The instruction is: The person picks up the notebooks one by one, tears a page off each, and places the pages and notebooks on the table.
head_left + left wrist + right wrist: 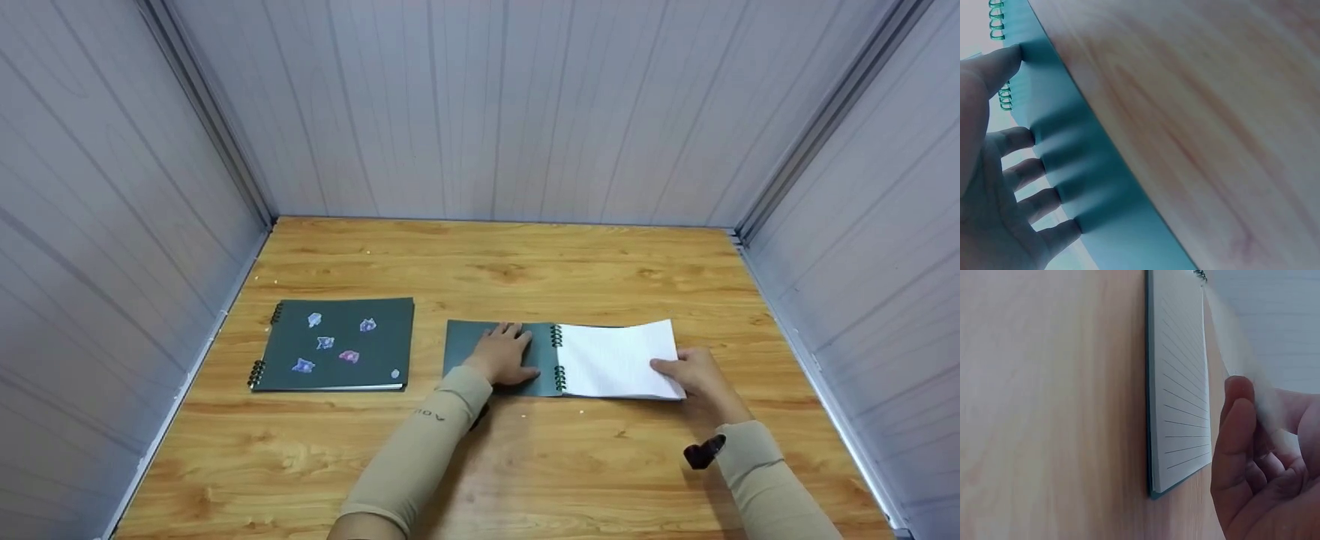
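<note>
A spiral notebook lies unfolded on the table, its dark green cover (459,341) to the left and white pages (611,360) to the right. Spread fingers of my left hand (504,355) press on the cover; the left wrist view shows all its fingertips touching the green cover (1123,208). My right hand (701,379) pinches the right edge of a page between thumb and fingers. In the right wrist view, that hand (1266,461) holds the page raised above a lined sheet (1182,394).
A second green spiral notebook (337,330) with small animal-like stickers lies closed at the left. Pale panel walls (495,112) stand behind and on both sides of the wooden table (525,465). Small white specks lie on the wood.
</note>
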Available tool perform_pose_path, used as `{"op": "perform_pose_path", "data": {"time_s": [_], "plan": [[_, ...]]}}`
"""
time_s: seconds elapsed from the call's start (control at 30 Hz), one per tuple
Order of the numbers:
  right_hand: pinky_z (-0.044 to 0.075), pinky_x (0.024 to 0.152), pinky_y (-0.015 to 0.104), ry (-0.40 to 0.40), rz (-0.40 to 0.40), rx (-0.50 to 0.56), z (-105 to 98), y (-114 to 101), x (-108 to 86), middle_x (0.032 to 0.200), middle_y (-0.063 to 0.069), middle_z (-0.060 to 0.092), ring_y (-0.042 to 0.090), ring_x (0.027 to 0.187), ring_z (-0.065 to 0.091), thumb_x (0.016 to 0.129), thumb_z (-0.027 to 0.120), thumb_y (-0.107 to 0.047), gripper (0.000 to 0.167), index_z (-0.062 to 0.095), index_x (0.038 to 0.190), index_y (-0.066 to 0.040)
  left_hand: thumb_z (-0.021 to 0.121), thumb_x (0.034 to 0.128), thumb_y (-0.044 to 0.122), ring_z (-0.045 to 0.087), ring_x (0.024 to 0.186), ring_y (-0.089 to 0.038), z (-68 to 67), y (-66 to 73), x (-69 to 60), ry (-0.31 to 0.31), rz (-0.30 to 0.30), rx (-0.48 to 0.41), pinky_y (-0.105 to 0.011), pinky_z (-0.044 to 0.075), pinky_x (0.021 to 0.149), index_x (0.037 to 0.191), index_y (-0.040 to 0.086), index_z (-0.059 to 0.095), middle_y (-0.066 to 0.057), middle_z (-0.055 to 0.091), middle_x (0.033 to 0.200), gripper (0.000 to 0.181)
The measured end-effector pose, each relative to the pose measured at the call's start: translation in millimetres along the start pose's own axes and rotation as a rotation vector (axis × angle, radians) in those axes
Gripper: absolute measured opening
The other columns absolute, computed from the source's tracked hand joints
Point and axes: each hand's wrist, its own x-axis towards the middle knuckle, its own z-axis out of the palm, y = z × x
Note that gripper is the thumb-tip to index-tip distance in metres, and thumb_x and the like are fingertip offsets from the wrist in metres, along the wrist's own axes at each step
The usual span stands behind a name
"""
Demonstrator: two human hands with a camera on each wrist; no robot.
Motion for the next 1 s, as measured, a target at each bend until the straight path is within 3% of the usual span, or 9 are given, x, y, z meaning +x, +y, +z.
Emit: {"op": "perform_pose_path", "data": {"time_s": [0.23,0.4,0.67,1.0], "plan": [[0.053,0.062,0.024,0.043,-0.093,-0.104,5.4,1.7,-9.1,0.08,0.002,0.073,0.012,0.072,0.063,0.104,0.072,-0.02,0.038,0.074,0.114,0.017,0.061,0.1071,0.059,0.028,0.167,-0.033,-0.7,-0.9,-0.6,0.006,0.009,-0.007,-0.054,0.03,0.134,0.17,0.017,0.039,-0.011,0.032,0.179,0.079],[0.052,0.062,0.025,0.026,-0.117,-0.116,9.9,6.2,-16.1,0.076,0.0,0.069,0.012,0.07,0.061,0.102,0.074,-0.02,0.033,0.075,0.105,0.013,0.062,0.107,0.057,0.03,0.166,-0.034,-0.7,-1.2,-2.3,0.013,0.02,-0.015,-0.055,0.032,0.133,0.169,0.016,0.041,-0.012,0.034,0.178,0.077],[0.045,0.059,0.025,-0.048,-0.151,-0.121,15.4,10.5,-20.1,0.072,-0.003,0.06,0.013,0.068,0.053,0.101,0.076,-0.017,0.027,0.073,0.103,0.01,0.061,0.1068,0.058,0.03,0.166,-0.034,0.2,-2.0,0.2,0.008,0.012,-0.001,-0.054,0.031,0.134,0.17,0.016,0.04,-0.012,0.033,0.179,0.079],[0.049,0.063,0.027,-0.088,-0.153,-0.184,19.6,8.5,-25.6,0.083,0.005,0.068,0.015,0.073,0.059,0.099,0.079,-0.018,0.032,0.069,0.106,0.012,0.061,0.1069,0.058,0.028,0.167,-0.034,0.3,-1.7,0.1,-0.002,0.01,-0.019,-0.054,0.03,0.134,0.17,0.016,0.039,-0.012,0.032,0.179,0.079]]}}
